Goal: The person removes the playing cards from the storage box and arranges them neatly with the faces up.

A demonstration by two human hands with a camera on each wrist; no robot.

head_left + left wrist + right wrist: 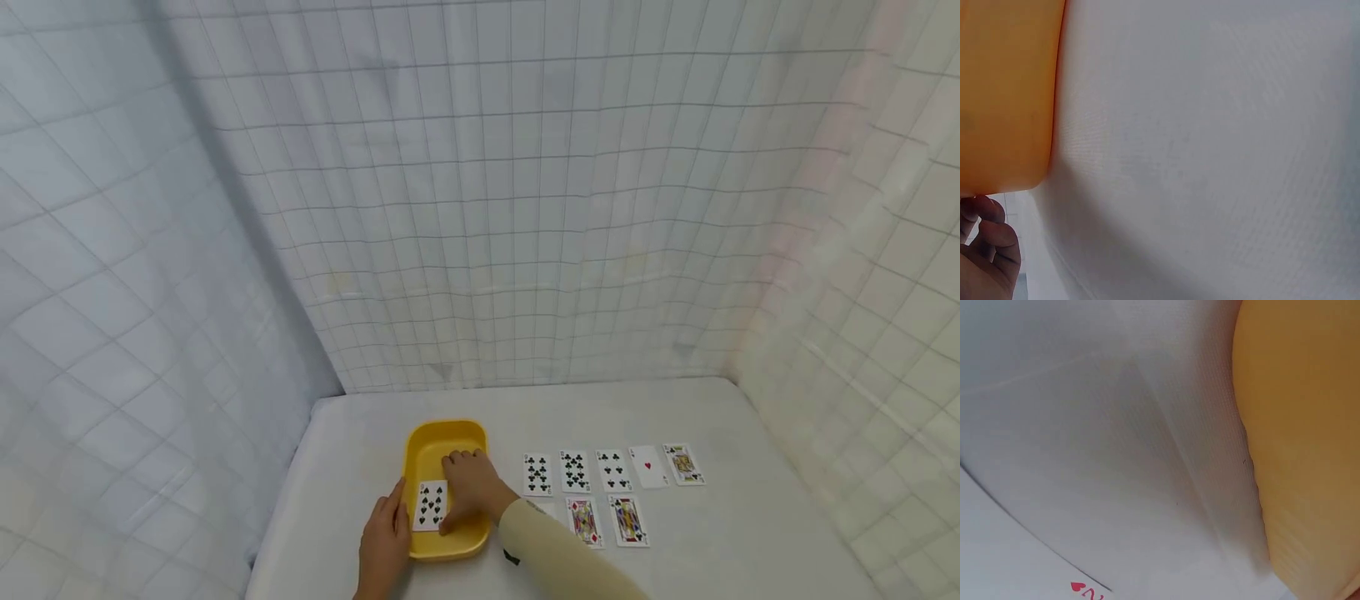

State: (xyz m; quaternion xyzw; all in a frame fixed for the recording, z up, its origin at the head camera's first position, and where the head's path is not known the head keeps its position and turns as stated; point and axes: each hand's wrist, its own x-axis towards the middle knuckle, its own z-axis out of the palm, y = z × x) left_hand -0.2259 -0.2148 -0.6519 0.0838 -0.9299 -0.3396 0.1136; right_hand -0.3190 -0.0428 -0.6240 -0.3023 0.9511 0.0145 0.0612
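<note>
A yellow tray (448, 554) stands on the white table. My left hand (384, 542) grips its left rim, the thumb near the top and the fingers at the outer wall. The left wrist view shows the curled fingers against the orange-looking tray wall (1010, 94). Inside the tray lies a playing card (431, 505) with black spades, face up. Reaching in from the right, my right hand (472, 487) has its thumb at the card's lower right corner and its fingers bent above the card. Whether it pinches the card is unclear. The right wrist view misses this hand's fingers.
Right of the tray, several face-up cards lie in two rows, among them a club card (576, 472), an ace of hearts (648, 467) and a red face card (585, 522). My sleeve (558, 554) partly covers another card (549, 506). Grid-patterned white curtains (525, 250) enclose the table.
</note>
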